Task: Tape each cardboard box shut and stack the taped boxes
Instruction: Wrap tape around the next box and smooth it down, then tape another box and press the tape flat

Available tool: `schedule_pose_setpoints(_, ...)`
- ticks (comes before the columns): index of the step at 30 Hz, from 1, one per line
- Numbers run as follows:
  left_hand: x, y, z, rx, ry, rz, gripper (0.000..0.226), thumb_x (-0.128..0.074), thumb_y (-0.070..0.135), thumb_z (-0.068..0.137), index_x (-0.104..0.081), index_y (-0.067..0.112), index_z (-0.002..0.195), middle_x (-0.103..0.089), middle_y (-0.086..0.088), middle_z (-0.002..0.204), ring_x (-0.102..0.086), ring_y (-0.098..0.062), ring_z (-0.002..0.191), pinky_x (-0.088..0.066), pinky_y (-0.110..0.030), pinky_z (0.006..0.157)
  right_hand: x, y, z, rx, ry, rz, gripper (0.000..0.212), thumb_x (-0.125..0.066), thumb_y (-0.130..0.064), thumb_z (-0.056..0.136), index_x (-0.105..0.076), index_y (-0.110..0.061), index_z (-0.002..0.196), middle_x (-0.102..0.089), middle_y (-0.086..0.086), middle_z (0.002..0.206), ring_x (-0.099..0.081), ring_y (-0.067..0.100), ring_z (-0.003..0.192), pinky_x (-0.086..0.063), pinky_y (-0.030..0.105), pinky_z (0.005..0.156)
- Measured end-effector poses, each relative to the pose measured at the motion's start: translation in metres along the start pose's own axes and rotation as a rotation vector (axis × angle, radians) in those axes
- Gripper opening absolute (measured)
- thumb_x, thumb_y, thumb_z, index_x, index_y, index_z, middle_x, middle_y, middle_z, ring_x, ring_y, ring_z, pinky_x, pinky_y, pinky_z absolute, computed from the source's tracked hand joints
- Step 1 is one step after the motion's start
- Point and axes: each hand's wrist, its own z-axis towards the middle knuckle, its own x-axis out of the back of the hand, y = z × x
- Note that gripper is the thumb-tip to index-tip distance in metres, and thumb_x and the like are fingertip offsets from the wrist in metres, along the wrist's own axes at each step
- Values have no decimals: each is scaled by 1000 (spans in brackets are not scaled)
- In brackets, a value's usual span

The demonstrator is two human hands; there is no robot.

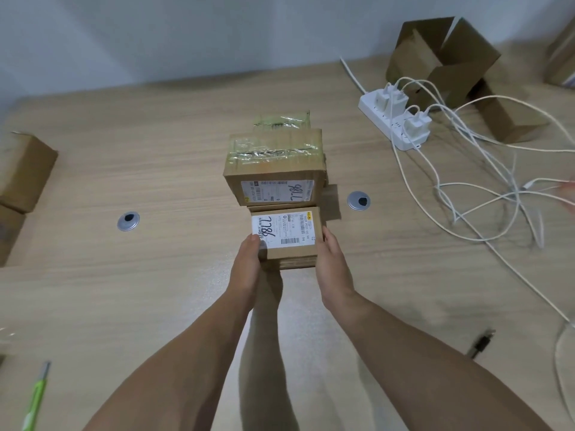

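Gripping the small box point(292, 254) from both sides: your left hand point(247, 269) has its thumb over the top near the label and its fingers down the left wall. Your right hand point(331, 265) clamps the right wall, thumb along the top edge. The box sits mid-table point(155, 157), its far edge against the near face of the taped box point(273, 169). Can't tell if it's resting or held up.

The label point(284, 228) on the small box has "7786" handwritten in marker, plus barcodes and a yellow corner logo; the fine print is too small to read. The taped box label point(278, 190) has the same handwritten digits, turned round so they read "98LL".

A second taped box point(283, 119) shows just behind. A power strip point(393, 124) with chargers and white cables point(485, 194) lies to the right.
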Motion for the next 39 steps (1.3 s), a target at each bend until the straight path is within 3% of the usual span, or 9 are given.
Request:
schedule_pose_setpoints(4, 4, -3, -14, 3, 11, 30, 39, -33, 47, 95, -63, 34, 115, -67, 12, 117, -56, -7, 114, -38, -29, 87, 1, -2, -15, -32, 111, 91, 29, -41, -48, 102, -47, -50, 130, -58, -23, 106, -56, 3, 103, -43, 24, 87)
schedule_pose_setpoints(7, 12, -12, -25, 27, 48, 30, 27, -34, 40, 103, -60, 35, 101, -59, 19, 109, -52, -8, 108, -36, -35, 99, 7, 5, -32, -94, 185, -75, 46, -41, -43, 95, -45, -34, 140, -58, -11, 122, -55, 17, 110, -48, 40, 97)
schedule_pose_setpoints(11, 27, -23, -47, 95, 83, -34, 42, -37, 39, 105, -46, 22, 143, -48, 10, 133, -46, -14, 131, -30, -43, 118, 7, 25, -48, -211, 102, -283, 47, -38, -42, 83, -52, -27, 125, -60, -3, 119, -59, 27, 106, -51, 46, 96)
schedule_pose_setpoints(13, 37, -28, -59, 106, 89, -30, 46, -39, 38, 104, -47, 14, 143, -53, 1, 139, -48, -13, 125, -32, -45, 118, -1, 29, -59, -234, 11, -317, 41, -38, -39, 87, -56, -22, 119, -62, 0, 107, -61, 28, 99, -53, 45, 95)
schedule_pose_setpoints(16, 51, -34, -79, 109, 101, -19, 40, -40, 36, 104, -53, 8, 129, -54, -9, 135, -50, -13, 116, -34, -45, 114, -17, 29, -79, -228, -89, -311, 36, -39, -36, 95, -57, -21, 123, -63, 2, 112, -61, 27, 100, -52, 44, 97)
schedule_pose_setpoints(21, 84, -49, -111, 126, 132, -39, 47, -38, 37, 106, -44, 15, 146, -47, -3, 146, -47, -15, 124, -34, -33, 105, -51, 30, -113, -171, -212, -252, 49, -38, -38, 105, -40, -23, 152, -40, 0, 156, -41, 26, 139, -37, 41, 113)
schedule_pose_setpoints(28, 153, -68, -144, 114, 219, -125, 49, -39, 37, 106, -41, 15, 150, -43, 2, 151, -47, -9, 117, -32, -30, 97, -110, 35, -147, -70, -307, -334, 48, -38, -34, 105, -43, -18, 151, -42, 2, 156, -41, 25, 140, -34, 35, 111)
schedule_pose_setpoints(33, 216, -88, -164, 133, 271, -189, 52, -40, 39, 106, -36, 16, 153, -39, 2, 157, -42, -15, 139, -31, -30, 98, -170, 37, -184, -65, -370, -257, 53, -44, -36, 100, -43, -19, 151, -38, -1, 159, -37, 23, 144, -31, 41, 119)
schedule_pose_setpoints(39, 308, -122, -185, 134, 339, -189, 50, -41, 42, 105, -46, 14, 146, -48, -8, 148, -47, -24, 135, -37, -35, 103, -249, 37, -232, -2, -457, -368, 49, -39, -29, 108, -36, -15, 155, -32, -2, 162, -30, 19, 149, -27, 25, 111)
